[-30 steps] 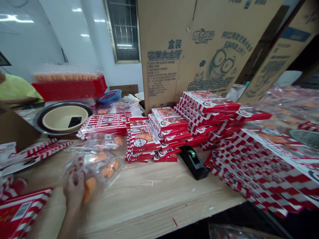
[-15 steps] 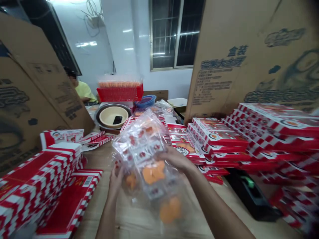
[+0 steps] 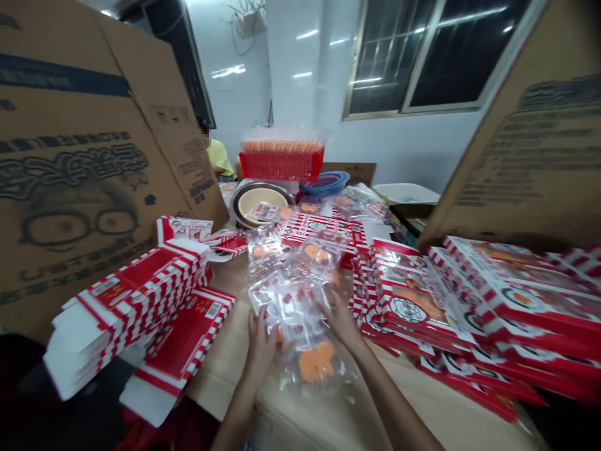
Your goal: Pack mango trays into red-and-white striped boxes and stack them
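Several clear plastic packets (image 3: 298,307) lie in a loose, overlapping pile on the table before me, their film shiny and creased. An orange piece (image 3: 316,362) shows through the nearest packet; small white and red sachets show in others. My left hand (image 3: 261,341) rests at the pile's left edge, fingers apart and touching the film. At the right edge, my right hand (image 3: 344,321) has its fingers spread against the packets. Glare on the plastic hides part of the fingertips.
Flat red-and-white cartons (image 3: 141,275) are stacked at left, filled window boxes (image 3: 413,294) at right. Behind stand a cream basin (image 3: 263,199), a red basket (image 3: 282,164) and a blue bowl (image 3: 326,181). Large cardboard boxes (image 3: 70,207) flank the table. A person in yellow (image 3: 218,155) sits beyond.
The packets, held up and tilted in my hands before, now lie spread in a pile on the table. A packet now lies over the cream basin. The view has swung right.
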A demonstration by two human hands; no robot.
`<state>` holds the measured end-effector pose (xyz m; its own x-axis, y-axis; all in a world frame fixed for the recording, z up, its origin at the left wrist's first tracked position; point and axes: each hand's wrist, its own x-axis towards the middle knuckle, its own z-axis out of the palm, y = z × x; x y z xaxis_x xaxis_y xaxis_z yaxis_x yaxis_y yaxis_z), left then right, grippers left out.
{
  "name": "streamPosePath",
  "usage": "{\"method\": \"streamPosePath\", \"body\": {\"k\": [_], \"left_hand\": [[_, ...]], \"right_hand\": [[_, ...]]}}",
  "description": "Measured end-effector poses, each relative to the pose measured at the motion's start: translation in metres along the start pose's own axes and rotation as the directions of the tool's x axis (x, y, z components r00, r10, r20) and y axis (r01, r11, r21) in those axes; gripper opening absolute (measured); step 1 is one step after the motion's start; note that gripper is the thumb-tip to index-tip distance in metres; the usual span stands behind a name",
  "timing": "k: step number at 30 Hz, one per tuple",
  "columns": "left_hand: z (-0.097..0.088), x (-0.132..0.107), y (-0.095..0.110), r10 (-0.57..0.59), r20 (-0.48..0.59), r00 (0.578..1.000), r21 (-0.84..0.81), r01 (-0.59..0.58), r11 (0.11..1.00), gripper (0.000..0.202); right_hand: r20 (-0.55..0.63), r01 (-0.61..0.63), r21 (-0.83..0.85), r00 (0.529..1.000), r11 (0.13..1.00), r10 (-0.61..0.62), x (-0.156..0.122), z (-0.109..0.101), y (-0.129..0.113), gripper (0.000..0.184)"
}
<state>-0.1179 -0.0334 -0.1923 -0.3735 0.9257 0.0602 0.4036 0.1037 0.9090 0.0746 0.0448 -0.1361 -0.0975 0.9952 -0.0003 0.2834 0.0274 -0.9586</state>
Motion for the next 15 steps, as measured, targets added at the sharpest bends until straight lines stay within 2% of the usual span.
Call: {"method": "streamPosePath", "body": {"k": [4, 7, 10, 12, 15], "left_hand": [[-0.039, -0.029, 0.009, 0.089, -0.041, 0.995, 0.101, -0.084, 0.991, 0.040], [-0.072, -0.020, 0.019, 0.155, -0.115, 0.981, 0.194, -0.131, 0.972, 0.032], [-0.094, 0.027, 0.030, 0.131, -0.194, 0.972, 0.217, -0.088, 0.972, 0.034], [-0.100, 0.068, 0.039, 0.107, -0.254, 0.961, 0.227, -0.048, 0.973, 0.041], [-0.099, 0.119, 0.054, 0.091, -0.304, 0.948, 0.256, -0.010, 0.967, 0.046]], "right_hand": [[0.087, 0.009, 0.017, 0.996, 1.000, -0.011, -0.033, -0.002, 0.011, 0.040], [0.121, -0.020, 0.040, 0.993, 0.999, 0.015, -0.054, -0.009, 0.011, 0.027], [0.068, -0.041, 0.072, 0.997, 0.997, 0.036, -0.069, -0.025, 0.004, 0.033], [-0.051, -0.056, 0.107, 0.997, 0.993, 0.062, -0.080, -0.040, -0.002, 0.050], [-0.262, -0.028, 0.133, 0.963, 0.991, 0.062, -0.102, -0.068, -0.004, 0.077]]}}
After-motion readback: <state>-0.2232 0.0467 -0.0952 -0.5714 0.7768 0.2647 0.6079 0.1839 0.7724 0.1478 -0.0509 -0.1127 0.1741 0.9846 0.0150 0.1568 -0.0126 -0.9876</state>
